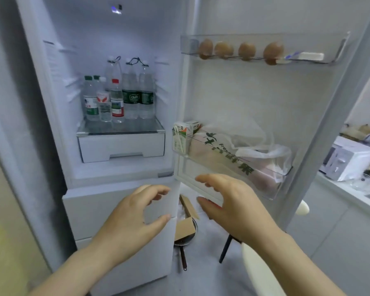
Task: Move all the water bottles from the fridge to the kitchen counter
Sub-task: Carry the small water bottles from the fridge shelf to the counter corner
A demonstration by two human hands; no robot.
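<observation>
Fridge (137,28), door (244,92) swung open to the right of the frame. Water bottles (119,97): a tight cluster standing upright on the glass shelf (120,129), centre left, above a white drawer (122,146). The front row has green, white and red caps. The taller bottles behind have dark green labels and dark cords at the necks, and the front row covers part of them, so the exact count is unclear. Label print is too blurred to read. Upper door rack (188,45): four brown eggs (246,50) and a pale flat item at its right end that cannot be identified. Lower door bin (186,174): two small cartons (183,133) at its left end and a white plastic bag (254,144) with green lettering, its contents hidden. Left hand (132,216): lower centre, in front of the closed lower compartment, fingers loosely curved and spread, holding nothing. Right hand (233,201): just below the lower door bin, fingers likewise curved and apart, holding nothing. Whether it touches the bin cannot be told. Kitchen counter (340,189): right edge of the frame, cut off, carrying a white appliance (350,159). Floor between the hands: cardboard (185,227) over a dark pan (183,251), partly covered.
</observation>
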